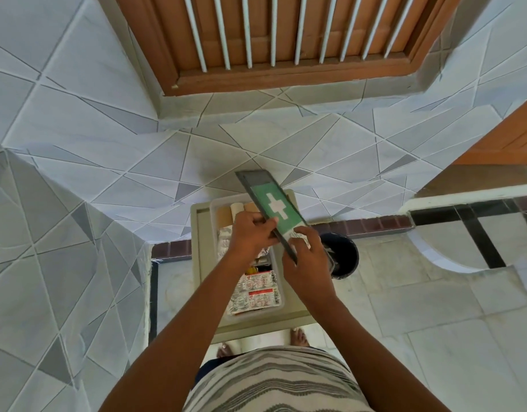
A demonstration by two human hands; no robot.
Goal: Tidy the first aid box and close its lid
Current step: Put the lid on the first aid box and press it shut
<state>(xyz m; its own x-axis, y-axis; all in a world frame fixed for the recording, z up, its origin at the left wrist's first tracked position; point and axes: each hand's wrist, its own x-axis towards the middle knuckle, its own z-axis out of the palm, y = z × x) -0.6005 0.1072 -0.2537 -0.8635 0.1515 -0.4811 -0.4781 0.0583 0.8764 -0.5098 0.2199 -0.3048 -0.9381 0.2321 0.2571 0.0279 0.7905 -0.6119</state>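
The open first aid box (281, 295), a pale clear tray, sits on a small beige table (201, 248). Inside lie bandage rolls (237, 211) at the far end and several foil pill strips (256, 288) toward me. The grey lid (271, 208) with a green label and white cross is lifted and tilted above the box. My left hand (250, 234) grips the lid's left edge. My right hand (308, 258) holds its near end, with a foil strip (298, 234) partly showing under the fingers.
A dark round bucket (345, 258) stands on the floor right of the table. Tiled walls rise on the left and behind. A wooden barred window (286, 40) is above, and a wooden door frame (509, 138) at right. My bare feet (299, 337) stand under the table's near edge.
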